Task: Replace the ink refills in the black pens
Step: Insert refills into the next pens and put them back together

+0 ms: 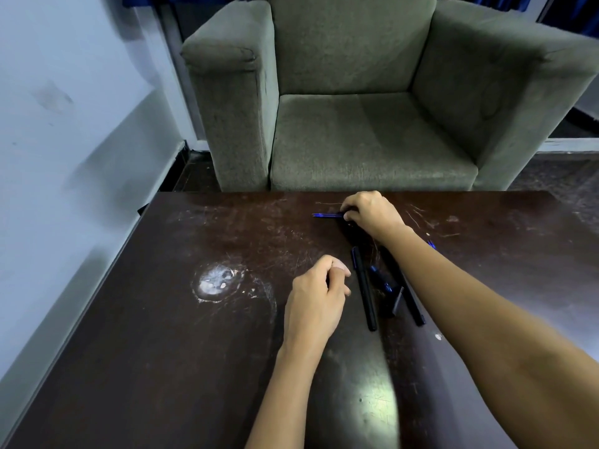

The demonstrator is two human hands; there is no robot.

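Observation:
On the dark wooden table point(194, 335) lie two black pens: one point(364, 288) just right of my left hand, another point(410, 298) partly under my right forearm. Between them sit small black and blue pen parts point(385, 291). My right hand point(372, 213) reaches to the far side of the table, fingers closed on a thin blue ink refill point(327, 215) that points left. My left hand point(319, 296) rests on the table with fingers curled in; nothing shows in it. A blue tip point(431, 244) peeks out behind my right forearm.
A grey-green armchair point(356, 124) stands directly behind the table's far edge. A pale wall point(64, 157) runs along the left. A white worn patch point(215, 281) marks the tabletop left of my left hand.

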